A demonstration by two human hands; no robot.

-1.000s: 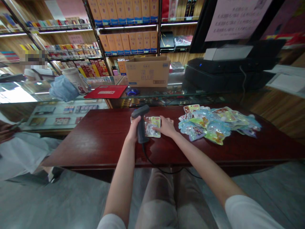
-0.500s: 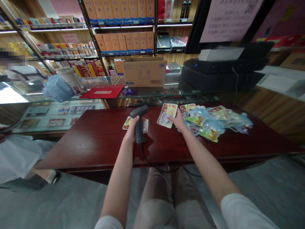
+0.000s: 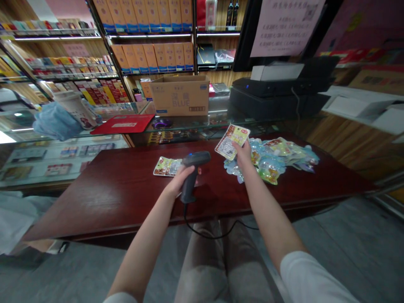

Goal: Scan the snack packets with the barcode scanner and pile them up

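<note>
A: What do we hold?
B: Our left hand [image 3: 177,182] wraps the handle of a dark scanner [image 3: 190,179]. Our right hand [image 3: 243,156], well apart from it, pinches the held packet [image 3: 232,141] by its near edge, tilted, printed face showing.
A: How do they line up?
B: From the scanner, the held packet sits at 2 o'clock; the nose points nearer 3 o'clock.
A: So which step are we on?
B: We judge it to be presenting 1 packet for scanning. Whether a reading registers, we cannot tell.
A: And the next move calls for?
B: Turning nose and print to face each other, we think, our grip clear of any code.
A: Farther out?
B: The loose packet [image 3: 164,167] lies at 9 o'clock from the scanner, partly hidden. The pile of packets [image 3: 272,169] spreads at 3 o'clock on the table [image 3: 104,185]. Near 12 o'clock stands a carton [image 3: 179,100].
</note>
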